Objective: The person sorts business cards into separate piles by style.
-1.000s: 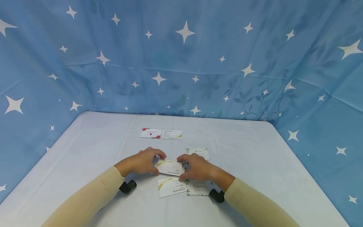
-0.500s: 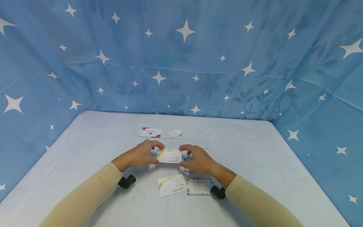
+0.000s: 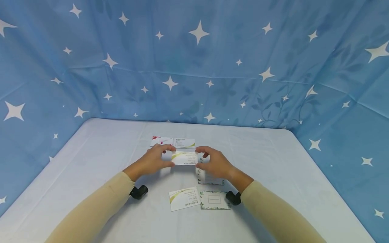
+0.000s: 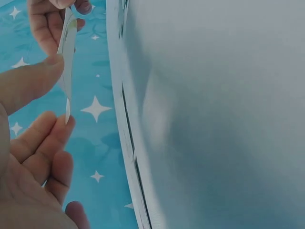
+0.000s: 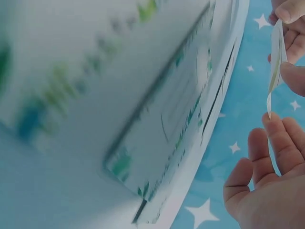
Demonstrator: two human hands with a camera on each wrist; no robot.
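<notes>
creased blue star-printed curtain (image 3: 182,60) behind and beside a white table (image 3: 270,172)

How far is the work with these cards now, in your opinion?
Looks done: the red-flowered card and the far gold-curved card lie side by side on the table.
In hand: another gold-curved card, held up between the left hand and the right hand.
Probably left: the slanted gold-curved card and the near leaf-bordered card beside it, plus the other leaf-bordered card, partly hidden by the right hand.

held card (image 3: 184,158): smooth paper | table cover (image 3: 106,152): matt cloth | curtain (image 3: 136,47): creased cloth
</notes>
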